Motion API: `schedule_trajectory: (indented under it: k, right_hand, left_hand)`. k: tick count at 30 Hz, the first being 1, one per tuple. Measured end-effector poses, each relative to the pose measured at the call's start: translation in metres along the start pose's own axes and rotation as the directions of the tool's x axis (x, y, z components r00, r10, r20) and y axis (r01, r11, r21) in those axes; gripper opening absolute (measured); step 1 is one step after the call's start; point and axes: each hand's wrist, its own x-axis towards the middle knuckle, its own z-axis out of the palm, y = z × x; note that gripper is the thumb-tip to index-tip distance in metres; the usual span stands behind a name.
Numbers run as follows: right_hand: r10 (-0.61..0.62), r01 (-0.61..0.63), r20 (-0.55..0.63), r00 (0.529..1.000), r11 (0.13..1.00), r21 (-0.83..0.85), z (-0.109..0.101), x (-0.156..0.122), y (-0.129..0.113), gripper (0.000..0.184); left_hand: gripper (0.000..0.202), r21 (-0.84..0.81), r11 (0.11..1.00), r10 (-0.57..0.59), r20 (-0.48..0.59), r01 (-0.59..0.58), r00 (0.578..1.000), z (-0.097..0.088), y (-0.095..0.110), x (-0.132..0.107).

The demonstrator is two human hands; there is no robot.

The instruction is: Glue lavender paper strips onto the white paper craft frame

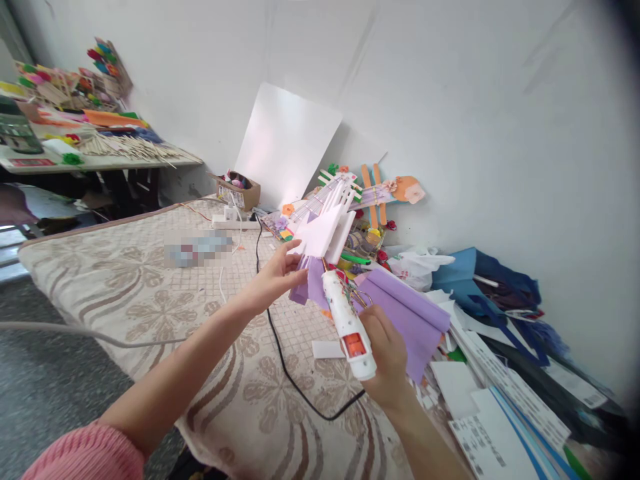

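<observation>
My right hand (389,353) is wrapped round a white hot glue gun (343,313) with an orange-red window near its back end. The nozzle tip meets the lower edge of a white board craft (320,233), where a strip of purple paper (316,280) hangs down. My left hand (277,275) grips the left side of this craft, thumb and fingers closing on its edge. Thin white strips stick out from the craft's far end. A wire stand shows beside the gun, partly hidden by my right hand. Under it lies a larger purple sheet (400,313).
A black cord (285,367) curves over the patterned tablecloth (200,340). At the back stand a small cardboard box (240,193), a power strip (235,222) and a leaning white board (285,143). Paper sheets and a blue bag (460,267) crowd the right. Another craft-covered table (100,160) stands far left.
</observation>
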Motion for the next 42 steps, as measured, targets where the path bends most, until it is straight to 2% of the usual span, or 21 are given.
schedule_trajectory:
  k: [13,20,32,42]
  right_hand:
    - [0.001,0.002,0.043,0.999,0.997,-0.074,0.0065,-0.0035,0.0055,0.015]
    - [-0.002,0.003,0.053,0.999,0.999,-0.035,0.0051,-0.0065,0.0057,0.017]
    - [0.010,-0.010,0.036,0.999,1.000,-0.012,0.0063,-0.0055,0.0055,0.015]
    - [0.016,-0.016,0.037,0.999,1.000,0.009,0.0037,-0.0044,0.0036,0.016]
  left_hand:
    - [0.075,-0.016,1.000,0.000,0.013,0.000,1.000,-0.0011,0.0002,-0.0012]
    - [0.081,-0.002,1.000,-0.007,0.006,0.007,1.000,-0.0014,0.0007,-0.0014]
    - [0.075,-0.019,1.000,-0.002,0.001,0.002,1.000,-0.0017,-0.0009,-0.0009]
    - [0.081,-0.015,1.000,-0.006,0.002,0.006,1.000,-0.0017,-0.0006,-0.0005]
